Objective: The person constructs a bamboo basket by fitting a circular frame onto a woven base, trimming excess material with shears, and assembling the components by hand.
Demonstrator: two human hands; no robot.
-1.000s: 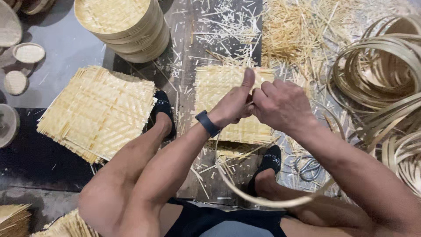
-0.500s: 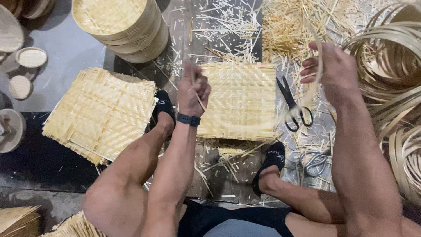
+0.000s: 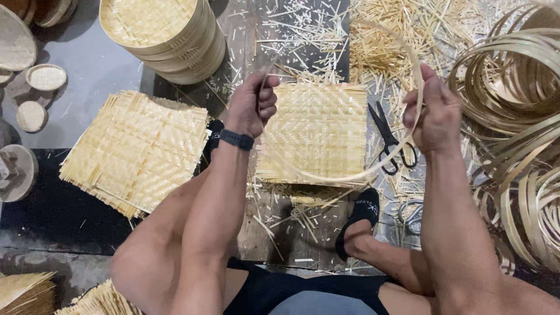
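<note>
My left hand (image 3: 251,105) and my right hand (image 3: 434,114) are raised over the floor, each closed on one end of a thin bamboo strip (image 3: 326,177). The strip sags in a wide curve between them and arcs up past my right hand. Below it lies a square woven bamboo mat (image 3: 318,131). Black scissors (image 3: 388,137) rest on the floor just right of that mat, under my right hand. A dark band circles my left wrist.
A stack of woven mats (image 3: 134,151) lies at the left. Stacked round bamboo baskets (image 3: 166,32) stand at the top. Coiled bamboo strips (image 3: 513,111) pile up at the right. Bamboo offcuts (image 3: 379,41) litter the floor. Small round lids (image 3: 46,76) sit far left.
My hands were together at the centre, then spread apart. Now both are raised and hold the bamboo strip stretched in a curve between them.
</note>
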